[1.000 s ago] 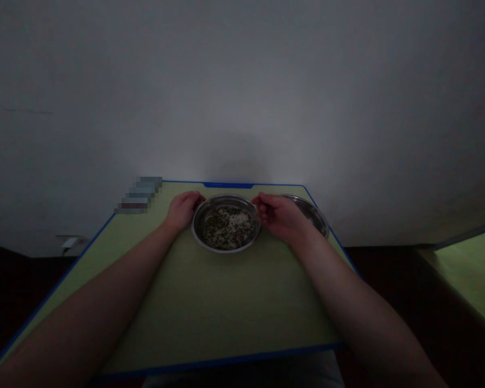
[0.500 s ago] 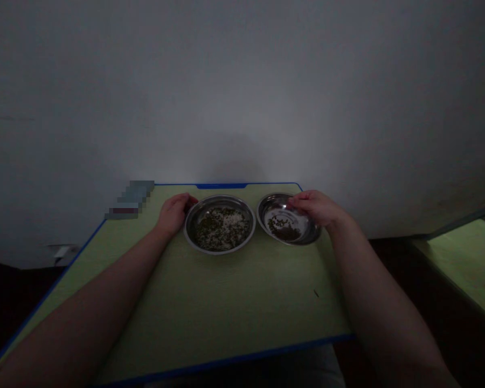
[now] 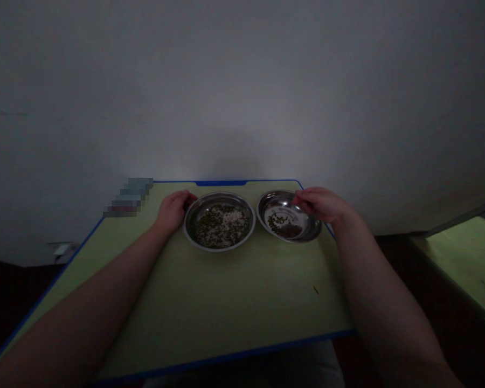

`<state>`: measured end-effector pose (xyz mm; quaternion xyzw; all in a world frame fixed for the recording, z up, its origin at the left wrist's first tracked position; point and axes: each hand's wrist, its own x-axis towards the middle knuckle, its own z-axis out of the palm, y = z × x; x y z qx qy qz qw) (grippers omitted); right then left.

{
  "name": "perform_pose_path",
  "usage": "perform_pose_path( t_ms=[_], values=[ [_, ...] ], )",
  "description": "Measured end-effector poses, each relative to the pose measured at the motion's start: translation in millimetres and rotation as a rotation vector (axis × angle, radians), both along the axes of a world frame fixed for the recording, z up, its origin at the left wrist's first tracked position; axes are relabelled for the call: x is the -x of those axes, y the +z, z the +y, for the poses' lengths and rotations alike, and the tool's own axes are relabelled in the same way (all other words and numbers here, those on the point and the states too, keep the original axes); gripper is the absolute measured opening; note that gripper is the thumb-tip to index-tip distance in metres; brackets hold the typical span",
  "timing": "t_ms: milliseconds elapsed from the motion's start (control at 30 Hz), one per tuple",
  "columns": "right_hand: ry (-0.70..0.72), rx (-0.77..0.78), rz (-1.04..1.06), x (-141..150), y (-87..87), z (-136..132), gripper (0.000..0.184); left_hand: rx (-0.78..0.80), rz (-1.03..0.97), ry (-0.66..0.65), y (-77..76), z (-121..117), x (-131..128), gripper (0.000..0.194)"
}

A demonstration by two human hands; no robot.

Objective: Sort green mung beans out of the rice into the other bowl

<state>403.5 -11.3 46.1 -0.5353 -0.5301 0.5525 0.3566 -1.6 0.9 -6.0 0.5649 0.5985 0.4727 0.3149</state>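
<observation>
Two round steel plates stand side by side at the far end of a green table [image 3: 226, 302] with a blue edge. The left plate [image 3: 219, 220] holds a mix of dark green beans and pale grains. The smaller right plate [image 3: 288, 222] holds a few dark beans. My left hand [image 3: 172, 209] rests curled against the left plate's left rim. My right hand [image 3: 321, 203] hovers over the right plate's far right side, fingers pinched together; what they hold is too small to make out.
A pale wall rises just behind the table. A blurred-out patch [image 3: 128, 196] lies at the table's far left corner. A small dark speck [image 3: 316, 290] lies on the table near my right forearm. A second green table [image 3: 469, 258] shows at the right.
My right hand left the left plate's right rim and moved right over the smaller plate, which now shows fully. The left hand stayed at the left rim.
</observation>
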Motion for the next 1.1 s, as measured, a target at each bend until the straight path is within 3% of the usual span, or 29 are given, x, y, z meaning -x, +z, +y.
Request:
perform_pose_path(
  t_ms=[200, 333, 467, 567, 700, 767, 867, 1033, 1100],
  values=[
    [0.010, 0.023, 0.017, 1.6, 0.6, -2.5, 0.039, 0.031, 0.011, 0.021, 8.9, -4.3, -4.0, 0.035],
    [-0.005, 0.037, -0.089, 0.7, -0.4, -1.5, 0.037, 0.036, -0.003, 0.019, 11.5, -5.4, -5.8, 0.033],
    [-0.190, -0.047, -0.264, -5.1, 0.3, 3.2, 0.041, 0.056, -0.045, 0.025, 9.7, -4.6, -5.5, 0.032],
    [-0.329, -0.129, -0.269, -10.1, 2.3, 5.5, 0.045, 0.046, -0.029, 0.023, 8.8, -4.1, -4.8, 0.033],
    [-0.328, -0.160, -0.205, -3.5, 3.5, 2.6, 0.040, 0.043, -0.006, 0.025, 10.1, -4.4, -4.4, 0.033],
    [-0.259, -0.154, -0.224, 11.0, 3.1, 0.0, 0.034, 0.045, -0.009, 0.022, 10.4, -4.5, -4.1, 0.034],
    [-0.047, -0.217, -0.364, 48.8, 3.4, -2.3, 0.027, 0.036, -0.022, 0.012, 8.9, -4.0, -3.2, 0.034],
    [0.417, -0.400, -0.701, 136.6, 8.6, 1.3, 0.019, 0.026, -0.083, 0.001, 2.6, -0.7, -1.5, 0.035],
    [0.530, -0.485, -0.841, 170.9, 9.6, 4.8, 0.022, 0.024, -0.110, -0.009, 0.0, 1.0, -1.0, 0.035]
  ],
)
